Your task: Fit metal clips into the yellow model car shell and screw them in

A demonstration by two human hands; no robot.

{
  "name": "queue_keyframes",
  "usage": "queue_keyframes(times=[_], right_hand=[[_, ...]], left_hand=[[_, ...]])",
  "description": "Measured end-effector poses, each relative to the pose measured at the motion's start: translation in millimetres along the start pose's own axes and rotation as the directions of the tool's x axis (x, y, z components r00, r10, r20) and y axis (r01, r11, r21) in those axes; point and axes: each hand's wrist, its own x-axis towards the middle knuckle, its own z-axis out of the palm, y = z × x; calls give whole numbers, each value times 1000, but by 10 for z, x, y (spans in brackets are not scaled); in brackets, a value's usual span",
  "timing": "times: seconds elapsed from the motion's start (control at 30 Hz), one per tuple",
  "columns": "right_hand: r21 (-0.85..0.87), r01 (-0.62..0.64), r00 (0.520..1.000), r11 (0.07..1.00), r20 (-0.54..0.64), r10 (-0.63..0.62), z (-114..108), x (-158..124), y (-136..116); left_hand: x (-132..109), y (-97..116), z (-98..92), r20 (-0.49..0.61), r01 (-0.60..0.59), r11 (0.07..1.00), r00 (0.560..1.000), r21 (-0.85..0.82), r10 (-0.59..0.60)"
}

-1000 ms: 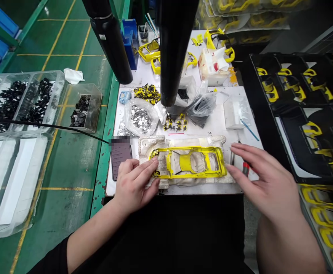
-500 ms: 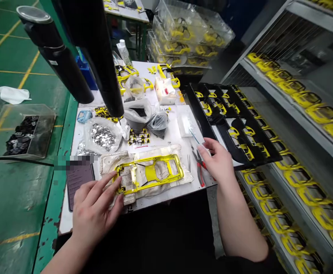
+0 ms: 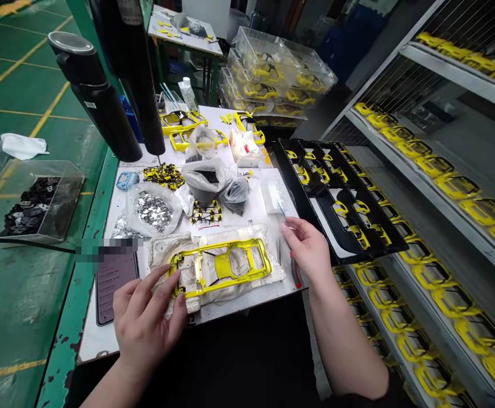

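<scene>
A yellow toy car body shell [image 3: 229, 266] lies inner side up on a cloth-wrapped pad [image 3: 196, 303]. The fingertips of my left hand [image 3: 148, 317] rest on the shell's left end, fingers stretched and thumb apart. To the right of the shell, my right hand [image 3: 309, 249] pinches a thin blue stick [image 3: 281, 210] between thumb and fingers. The stick points toward a small white box [image 3: 272, 198]; whether its tip touches the box I cannot tell. Below this hand lie pliers with red handles [image 3: 295, 272], partly covered, and tweezers [image 3: 278, 251].
Left of the pad lies a phone [image 3: 114, 294]. Behind it are an open bag of silvery pieces [image 3: 154, 211] and a bag of black parts [image 3: 205, 177]. A black tray [image 3: 383, 226] of yellow parts stands right. Two dark bottles [image 3: 103, 113] tower at back left.
My right hand has moved left and closer to the shell with the blue stick, now covering more of the pliers. My left hand stays on the shell. The camera view has shifted slightly.
</scene>
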Motion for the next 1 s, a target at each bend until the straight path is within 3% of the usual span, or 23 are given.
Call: queue_keyframes(times=[0.2,0.53,0.77,0.87,1.0], right_hand=[[34,17,986,999,-169,-11,14,-71,-53],[70,140,892,988,-441,-95,38,-202,-282],[156,309,771,938,-618,-152,-27,-264,-422],[195,365,776,911,-604,-182,-90,-340,-528],[353,348,859,869,-492,-144,-112,-499,-690]], left_hand=[[-9,9,-4,10,28,1000,1000,-13,-27],[-13,14,7,20,62,997,998,-49,-61],[0,32,-5,9,68,996,998,-63,-68],[19,40,-14,10,64,996,998,-68,-64],[36,73,-32,34,88,993,996,-81,-86]])
